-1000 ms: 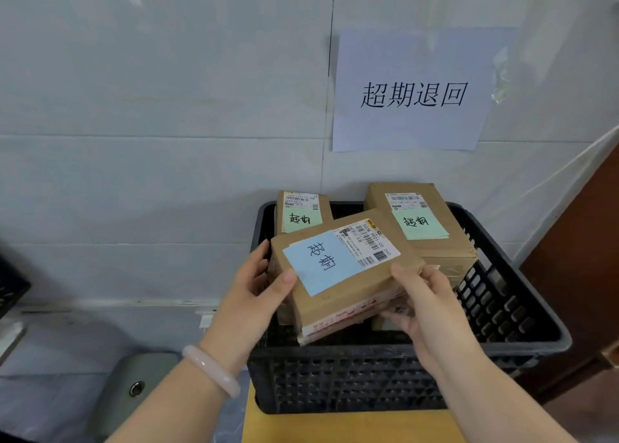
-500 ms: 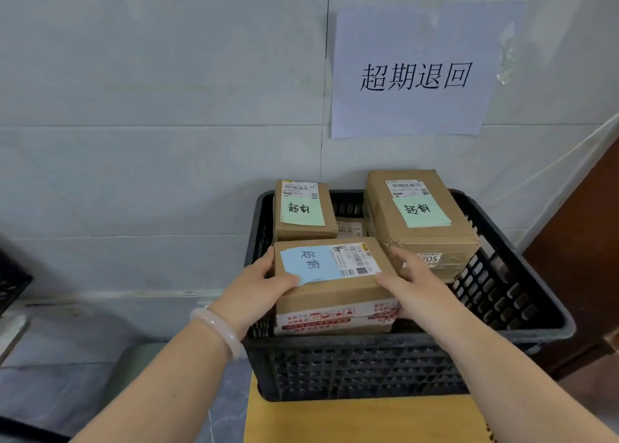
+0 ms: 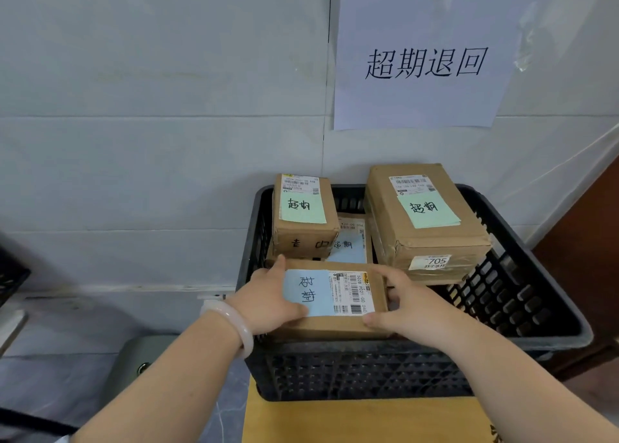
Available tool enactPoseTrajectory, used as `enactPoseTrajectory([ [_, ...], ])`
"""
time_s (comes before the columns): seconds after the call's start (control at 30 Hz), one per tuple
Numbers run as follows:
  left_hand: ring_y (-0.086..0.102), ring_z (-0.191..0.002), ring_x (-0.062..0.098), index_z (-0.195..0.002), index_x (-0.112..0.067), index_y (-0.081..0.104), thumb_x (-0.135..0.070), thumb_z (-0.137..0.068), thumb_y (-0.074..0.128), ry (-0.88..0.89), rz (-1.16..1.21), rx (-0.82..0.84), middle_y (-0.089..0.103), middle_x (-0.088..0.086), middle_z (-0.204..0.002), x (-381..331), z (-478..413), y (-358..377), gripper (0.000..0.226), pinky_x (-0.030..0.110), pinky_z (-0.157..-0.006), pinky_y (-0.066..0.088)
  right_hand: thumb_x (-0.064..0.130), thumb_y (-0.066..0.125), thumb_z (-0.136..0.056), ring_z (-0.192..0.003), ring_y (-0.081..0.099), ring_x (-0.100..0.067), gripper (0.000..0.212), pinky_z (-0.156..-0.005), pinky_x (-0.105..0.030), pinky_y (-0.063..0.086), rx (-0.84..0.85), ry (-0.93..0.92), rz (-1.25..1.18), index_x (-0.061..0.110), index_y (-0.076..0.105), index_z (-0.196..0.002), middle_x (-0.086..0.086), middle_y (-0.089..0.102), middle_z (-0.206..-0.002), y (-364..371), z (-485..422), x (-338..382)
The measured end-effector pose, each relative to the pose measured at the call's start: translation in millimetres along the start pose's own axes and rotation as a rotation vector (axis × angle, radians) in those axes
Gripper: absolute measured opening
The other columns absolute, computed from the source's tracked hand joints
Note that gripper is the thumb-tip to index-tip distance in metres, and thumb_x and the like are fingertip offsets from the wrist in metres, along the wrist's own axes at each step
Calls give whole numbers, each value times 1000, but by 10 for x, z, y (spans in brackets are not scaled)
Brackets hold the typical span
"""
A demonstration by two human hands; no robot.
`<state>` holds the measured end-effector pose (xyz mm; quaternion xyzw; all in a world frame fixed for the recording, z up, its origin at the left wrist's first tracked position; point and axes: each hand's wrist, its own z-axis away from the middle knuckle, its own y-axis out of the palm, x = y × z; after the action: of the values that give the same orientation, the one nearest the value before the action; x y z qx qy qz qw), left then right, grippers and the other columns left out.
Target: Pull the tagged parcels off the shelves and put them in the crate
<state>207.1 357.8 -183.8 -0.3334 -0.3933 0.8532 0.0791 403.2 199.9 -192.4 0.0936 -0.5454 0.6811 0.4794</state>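
Note:
A brown parcel with a blue tag (image 3: 338, 303) lies flat at the near side of the black crate (image 3: 522, 295). My left hand (image 3: 268, 300) grips its left end and my right hand (image 3: 405, 303) grips its right end. Behind it stand a small parcel with a green tag (image 3: 303, 214) at the back left and a larger parcel with a green tag (image 3: 425, 214) at the back right. Another blue-tagged parcel (image 3: 350, 244) lies lower between them, partly hidden.
The crate sits on a yellow surface (image 3: 361, 421) against a white tiled wall. A paper sign (image 3: 422, 57) hangs on the wall above. A brown door (image 3: 582, 258) is at the right, and a grey object (image 3: 140, 362) lies low at the left.
Both hands have lowered the blue-tagged parcel from above the crate's near rim down into the crate, and it has turned from tilted to flat.

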Motion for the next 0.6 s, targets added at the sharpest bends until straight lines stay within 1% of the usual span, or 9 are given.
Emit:
enactPoseTrajectory([
  [0.1,44,-130,25,-157,-25,-8,-47,-83,69,-16,-140,63,32,12,-151,-53,-76,78,109,31,-103,37,39,80,-75,-106,50,-5,97,-67,-13,45,66,26,86,44,19,-150,7,48,-139,9,-112,13],
  [0.2,51,-124,23,-157,-23,2,-48,-81,72,-25,-228,122,44,6,-145,-76,-181,146,106,32,-101,45,39,80,-74,-101,54,-11,98,-60,-18,52,141,73,177,45,19,-150,1,44,-144,29,-237,-6],
  [0.27,50,-126,22,-156,-19,12,-46,-81,73,-32,-248,151,46,3,-145,-82,-251,163,100,32,-102,44,36,80,-75,-101,55,-16,98,-59,-22,55,199,112,207,47,18,-150,-2,40,-147,38,-321,-23],
  [0.33,49,-127,23,-153,-18,20,-43,-81,75,-42,-244,168,46,3,-146,-89,-312,191,94,33,-104,42,34,80,-76,-102,54,-18,98,-63,-25,58,256,143,225,48,17,-150,-2,37,-149,55,-401,-30],
  [0.4,49,-127,23,-154,-17,19,-43,-81,75,-69,-252,192,46,4,-146,-104,-342,211,95,34,-105,42,33,79,-77,-103,51,-18,97,-68,-27,59,304,171,216,48,16,-150,0,35,-150,84,-467,-31],
  [0.43,51,-126,23,-152,-18,24,-43,-82,75,-76,-250,209,48,4,-144,-102,-362,220,91,34,-104,43,33,79,-78,-103,50,-18,96,-69,-28,59,324,180,206,48,16,-150,0,34,-150,98,-491,-31],
  [0.5,54,-123,21,-144,-21,38,-41,-83,75,-76,-225,252,53,2,-141,-84,-400,229,74,34,-103,44,35,76,-81,-105,53,-17,93,-73,-29,58,365,183,213,47,16,-151,0,38,-149,120,-521,-37],
  [0.53,53,-125,22,-145,-21,39,-41,-84,74,-73,-222,265,52,2,-143,-78,-408,228,73,36,-105,43,36,75,-81,-106,55,-17,91,-75,-30,58,381,181,222,45,17,-151,0,41,-147,124,-529,-38],
  [0.6,42,-137,25,-154,-19,25,-46,-86,70,-64,-249,250,38,3,-155,-70,-395,218,86,38,-112,38,40,73,-82,-112,57,-19,89,-80,-32,57,385,173,229,44,17,-151,-2,43,-147,124,-520,-31],
])
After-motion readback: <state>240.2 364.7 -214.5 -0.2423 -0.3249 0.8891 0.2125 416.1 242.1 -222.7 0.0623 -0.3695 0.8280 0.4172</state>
